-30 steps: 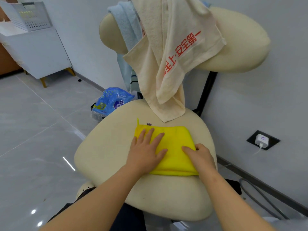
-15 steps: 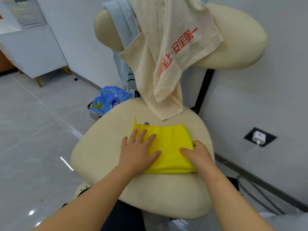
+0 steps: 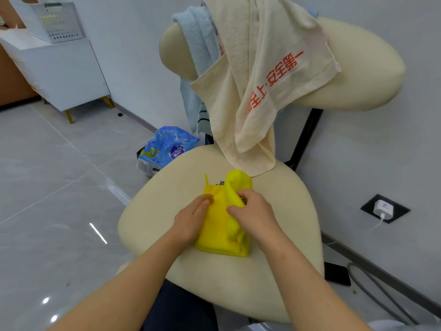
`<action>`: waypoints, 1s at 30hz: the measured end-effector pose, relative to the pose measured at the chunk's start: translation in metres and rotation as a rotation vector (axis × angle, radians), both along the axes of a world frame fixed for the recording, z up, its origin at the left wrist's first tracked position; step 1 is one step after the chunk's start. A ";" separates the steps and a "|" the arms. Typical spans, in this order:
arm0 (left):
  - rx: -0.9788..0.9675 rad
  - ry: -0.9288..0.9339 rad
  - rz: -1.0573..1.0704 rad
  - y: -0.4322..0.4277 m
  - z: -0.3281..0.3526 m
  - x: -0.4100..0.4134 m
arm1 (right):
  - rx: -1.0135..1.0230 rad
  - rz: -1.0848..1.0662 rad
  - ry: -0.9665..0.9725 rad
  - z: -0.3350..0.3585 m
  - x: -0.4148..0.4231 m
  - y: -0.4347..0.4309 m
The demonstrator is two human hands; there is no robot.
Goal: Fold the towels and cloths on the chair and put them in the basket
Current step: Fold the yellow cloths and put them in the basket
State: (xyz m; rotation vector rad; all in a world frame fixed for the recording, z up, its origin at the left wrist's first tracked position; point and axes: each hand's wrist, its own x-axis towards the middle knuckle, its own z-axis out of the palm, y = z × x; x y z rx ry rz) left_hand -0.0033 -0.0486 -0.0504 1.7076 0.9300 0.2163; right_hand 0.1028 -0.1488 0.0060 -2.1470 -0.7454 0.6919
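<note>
Pressing the yellow cloth (image 3: 222, 231) onto the chair seat (image 3: 238, 283), my left hand (image 3: 193, 218) lies flat, fingers straight; my right hand (image 3: 255, 213) pinches the cloth's right side, lifted into a fold; a cream towel (image 3: 257, 80) and a blue towel (image 3: 200, 44) drape the chair back (image 3: 358, 68); the basket (image 3: 55, 22) sits far left.

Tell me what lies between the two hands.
In the head view, the yellow cloth lies between the left hand and the right hand, which grips its raised fold.
</note>
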 end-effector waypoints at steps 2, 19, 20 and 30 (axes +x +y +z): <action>-0.126 -0.097 0.068 0.004 -0.001 -0.002 | -0.060 0.054 -0.066 -0.004 -0.011 0.003; -0.063 -0.031 0.006 0.003 0.002 -0.004 | 0.103 -0.105 -0.133 -0.030 -0.010 -0.022; 0.012 0.021 -0.050 0.004 0.004 -0.005 | 0.095 -0.102 -0.153 -0.032 -0.008 -0.023; 0.640 0.202 -0.037 -0.004 0.027 0.017 | -0.291 0.337 -0.401 -0.041 -0.006 -0.004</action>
